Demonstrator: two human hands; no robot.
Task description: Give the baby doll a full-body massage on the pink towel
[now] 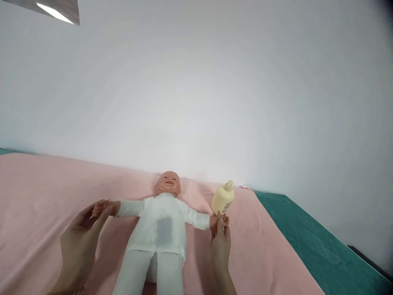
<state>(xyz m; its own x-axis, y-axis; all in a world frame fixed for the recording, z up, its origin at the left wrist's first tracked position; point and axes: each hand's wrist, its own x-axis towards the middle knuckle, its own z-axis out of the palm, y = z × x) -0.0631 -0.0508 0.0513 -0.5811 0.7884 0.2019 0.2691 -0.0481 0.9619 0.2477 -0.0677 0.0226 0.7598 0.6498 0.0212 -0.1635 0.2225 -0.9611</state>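
While its arms stretch out to both sides, the doll (pixel 159 211) lies face up between the two sets of fingers, its head beyond them and its legs running back past them, out of view at the bottom. Grasping the doll's hand on that side, the fingers of the left hand (pixel 80 235) curl round it with the thumb on the near side. The fingers of the right hand (pixel 221 243) pinch the doll's other hand, thumb on top. The white top (pixel 145 233), marked with a blurred grey patch, sits between the fingers, and the white trousers (pixel 170 270) lie nearer the viewer than they do. Just beyond the right fingers stands a pale yellow pump bottle (pixel 221 198); whether it touches the doll's hand, I cannot tell. Pink cloth (pixel 267 241) spreads beneath and around both hands. Farther out, to the right of the right fingers, is a green surface (pixel 316 241), and beyond all the fingers rises a pale wall (pixel 196 90).
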